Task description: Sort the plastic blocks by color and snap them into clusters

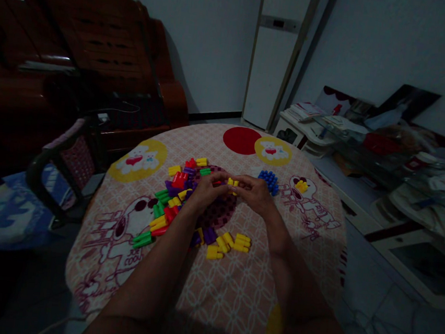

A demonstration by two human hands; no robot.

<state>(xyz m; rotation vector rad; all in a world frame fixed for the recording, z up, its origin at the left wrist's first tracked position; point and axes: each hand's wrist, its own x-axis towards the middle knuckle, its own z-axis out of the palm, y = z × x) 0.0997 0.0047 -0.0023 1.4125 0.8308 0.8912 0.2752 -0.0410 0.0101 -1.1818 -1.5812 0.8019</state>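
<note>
Over the middle of the table, my left hand [211, 188] and my right hand [257, 192] meet, fingers closed on a small yellow building block [233, 183] between them. Part of the block is hidden by the fingertips. A cluster of blue blocks [268, 182] sits just beyond my right hand, and a single yellow block [301, 186] lies farther right. Left of my left hand spreads a loose pile with red blocks [179, 179], green blocks [143, 239] and purple blocks. Several yellow blocks [242, 242] rest nearer to me, between my forearms.
The oval table [234, 294] has a patterned cloth. A chair [62, 172] stands at its left, and a wooden sofa [101, 34] behind. On the right runs a low cabinet with a cluttered glass top [350, 148]. A tall white unit [273, 72] stands at the back.
</note>
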